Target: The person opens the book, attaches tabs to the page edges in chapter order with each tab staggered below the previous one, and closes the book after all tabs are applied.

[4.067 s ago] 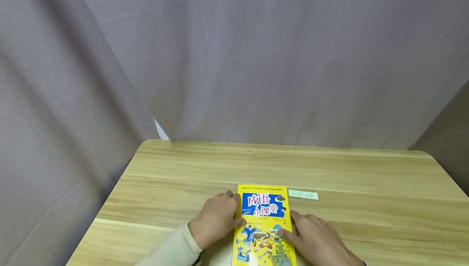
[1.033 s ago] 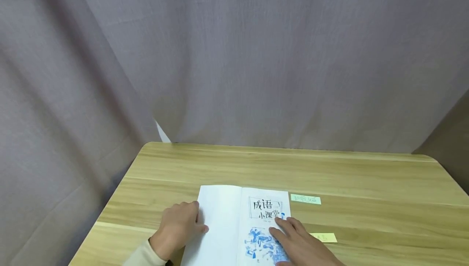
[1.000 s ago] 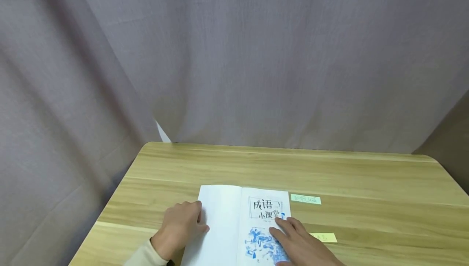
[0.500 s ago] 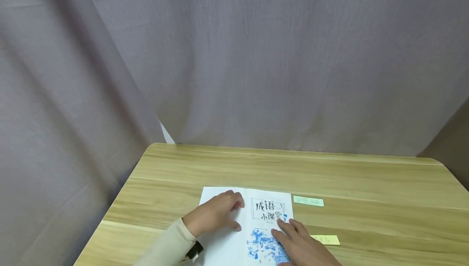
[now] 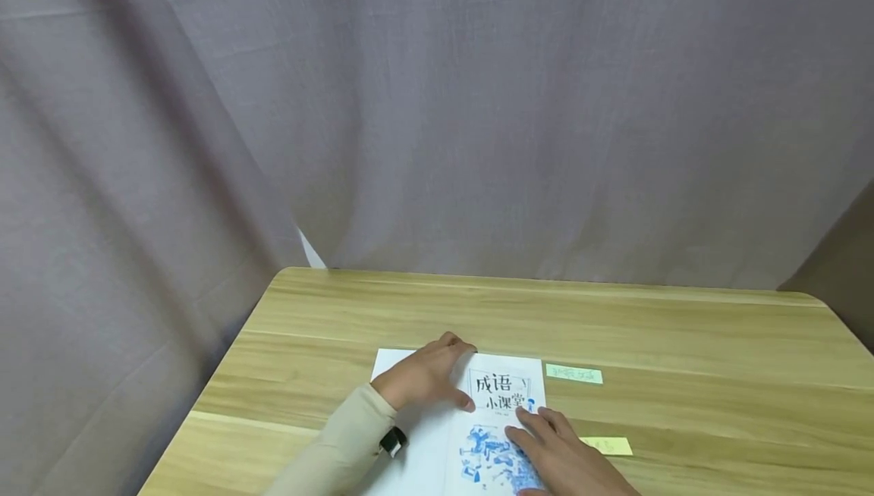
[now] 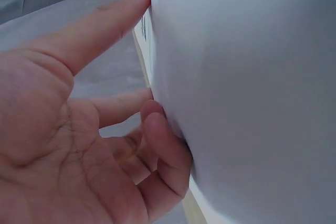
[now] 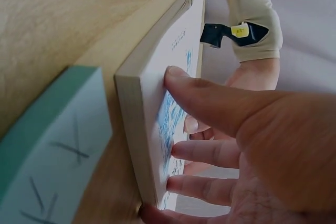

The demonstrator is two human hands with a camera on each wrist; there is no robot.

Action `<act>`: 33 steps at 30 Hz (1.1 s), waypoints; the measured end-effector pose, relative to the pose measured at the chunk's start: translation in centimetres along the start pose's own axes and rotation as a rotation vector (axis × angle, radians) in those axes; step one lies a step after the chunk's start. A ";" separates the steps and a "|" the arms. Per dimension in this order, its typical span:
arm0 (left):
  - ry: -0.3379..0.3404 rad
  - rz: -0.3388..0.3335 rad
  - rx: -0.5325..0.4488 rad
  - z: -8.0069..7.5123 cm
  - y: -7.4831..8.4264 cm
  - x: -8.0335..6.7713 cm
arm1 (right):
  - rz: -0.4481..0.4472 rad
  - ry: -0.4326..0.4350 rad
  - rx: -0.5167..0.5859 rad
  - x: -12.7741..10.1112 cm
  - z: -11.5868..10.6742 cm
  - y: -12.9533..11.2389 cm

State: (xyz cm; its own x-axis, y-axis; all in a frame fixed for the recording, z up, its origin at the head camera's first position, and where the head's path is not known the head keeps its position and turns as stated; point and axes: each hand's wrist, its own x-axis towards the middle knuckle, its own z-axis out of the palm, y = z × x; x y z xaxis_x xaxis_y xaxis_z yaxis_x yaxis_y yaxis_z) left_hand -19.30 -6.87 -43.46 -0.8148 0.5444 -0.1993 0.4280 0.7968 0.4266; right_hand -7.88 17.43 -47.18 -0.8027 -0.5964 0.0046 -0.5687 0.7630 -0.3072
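An open book (image 5: 429, 462) lies on the wooden table, its left page blank and its right page bearing a black title and a blue drawing. My left hand (image 5: 429, 373) reaches across the left page to the gutter near the top, fingers loosely bent and thumb apart. In the left wrist view those fingertips touch the white page (image 6: 252, 87). My right hand (image 5: 565, 456) rests on the right page with fingers spread. The right wrist view shows its thumb and fingertips on the drawing, above the thick page block (image 7: 130, 114).
A pale green paper slip (image 5: 574, 373) and a yellow slip (image 5: 609, 446) lie right of the book, the yellow one partly behind my right hand. In the right wrist view a green-sided block (image 7: 58, 145) with pen marks is close by. A grey curtain (image 5: 478, 117) hangs behind the table.
The book's cover, closed at first, has been turned over to the left. My left hand has since moved from the left page's outer edge rightward to the gutter. My right hand stays on the page.
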 end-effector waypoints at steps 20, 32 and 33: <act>0.030 -0.014 -0.152 0.7 -0.7 0.2 | 0.045 -0.041 0.049 -0.5 -0.6 0.0; 0.112 0.030 -0.054 1.1 -0.3 -0.2 | 0.176 0.145 0.262 -0.9 -1.0 0.0; 0.116 0.026 -0.049 1.1 -0.2 -0.2 | 0.214 0.144 0.289 -0.8 -1.4 -0.2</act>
State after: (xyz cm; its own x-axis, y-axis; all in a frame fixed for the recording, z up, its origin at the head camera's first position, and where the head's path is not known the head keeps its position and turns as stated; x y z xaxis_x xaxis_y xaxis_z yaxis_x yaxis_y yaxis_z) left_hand -18.80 -6.89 -44.46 -0.8446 0.5285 -0.0851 0.4324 0.7673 0.4736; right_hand -7.43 18.12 -45.80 -0.9265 -0.3743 0.0383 -0.3276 0.7524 -0.5714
